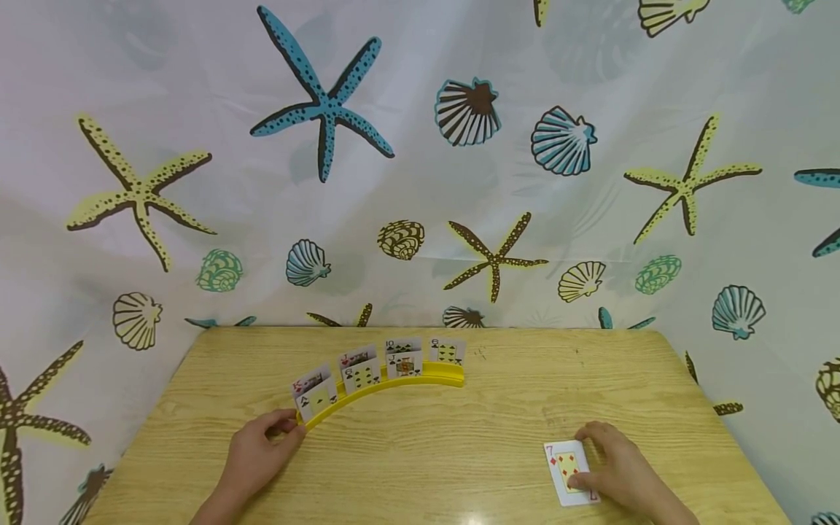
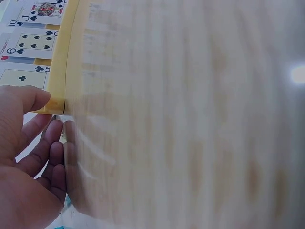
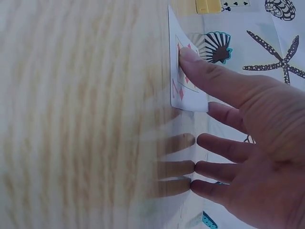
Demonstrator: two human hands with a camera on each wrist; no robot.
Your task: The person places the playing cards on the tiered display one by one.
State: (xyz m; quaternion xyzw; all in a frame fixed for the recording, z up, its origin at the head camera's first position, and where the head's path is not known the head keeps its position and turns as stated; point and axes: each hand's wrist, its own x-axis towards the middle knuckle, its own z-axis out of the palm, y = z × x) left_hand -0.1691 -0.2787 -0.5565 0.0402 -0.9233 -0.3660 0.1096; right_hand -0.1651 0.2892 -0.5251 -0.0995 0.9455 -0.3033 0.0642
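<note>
A curved yellow card holder (image 1: 413, 379) stands on the table at left of centre in the head view, with several playing cards upright in it. Its front row shows an ace of clubs (image 1: 318, 401), a black six (image 1: 362, 375) and a jack (image 1: 405, 366). My left hand (image 1: 259, 448) pinches the holder's near left end, thumb on the front side and other fingers lower down. At the right, my right hand (image 1: 620, 467) holds a seven of diamonds (image 1: 567, 467) face up, its thumb on the card's face and its index finger at the edge. The remaining right fingertips touch the tabletop.
The wooden table (image 1: 459, 452) runs back to a white curtain (image 1: 420, 189) printed with starfish and shells, which also closes in both sides. Behind the front cards stand a king (image 1: 308, 383), another jack, a ten and, at the right end, a six (image 1: 448, 351).
</note>
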